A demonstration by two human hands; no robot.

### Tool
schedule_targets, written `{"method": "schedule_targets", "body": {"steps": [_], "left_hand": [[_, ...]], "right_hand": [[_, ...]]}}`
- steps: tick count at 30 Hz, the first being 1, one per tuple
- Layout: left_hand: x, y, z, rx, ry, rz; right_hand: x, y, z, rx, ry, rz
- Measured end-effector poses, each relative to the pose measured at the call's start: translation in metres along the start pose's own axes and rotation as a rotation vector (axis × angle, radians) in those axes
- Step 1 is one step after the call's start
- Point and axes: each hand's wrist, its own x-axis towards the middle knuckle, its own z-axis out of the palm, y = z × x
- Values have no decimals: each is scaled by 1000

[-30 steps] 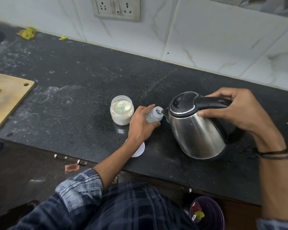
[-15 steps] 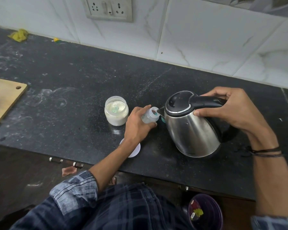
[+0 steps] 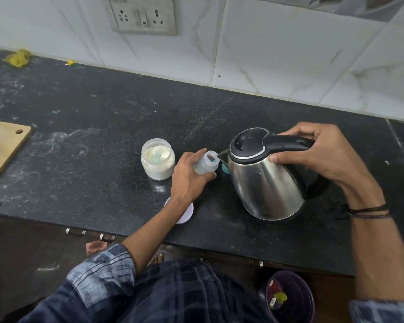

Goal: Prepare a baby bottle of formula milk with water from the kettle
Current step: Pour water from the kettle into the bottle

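On the black counter my right hand [image 3: 322,155] grips the black handle of a steel kettle [image 3: 264,183], which tilts left with its spout at the mouth of a small clear baby bottle [image 3: 207,163]. My left hand [image 3: 188,178] holds that uncapped bottle, tilted toward the spout. A teal piece [image 3: 224,168] lies just behind the bottle, mostly hidden. Left of the bottle stands a lidless jar of white formula powder [image 3: 158,162] with a pale green scoop inside. A white lid [image 3: 187,214] lies under my left wrist.
A wooden cutting board [image 3: 2,148] sits at the counter's left end. Yellow scraps [image 3: 18,57] lie by the tiled wall, under a socket panel [image 3: 141,16]. A purple bin [image 3: 292,297] stands on the floor below the counter's front edge [image 3: 219,247].
The kettle and bottle stay together at the spout. My view has shifted a little, so the scene sits slightly further left and the kettle looks a bit more tilted.
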Motion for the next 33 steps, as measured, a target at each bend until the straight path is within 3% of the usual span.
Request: {"method": "schedule_targets", "body": {"steps": [14, 33], "left_hand": [[-2, 4, 4, -13, -27, 2], [1, 6, 1, 30, 89, 110]], "right_hand": [[-13, 16, -12, 86, 78, 28], [1, 1, -2, 27, 6, -3]]}}
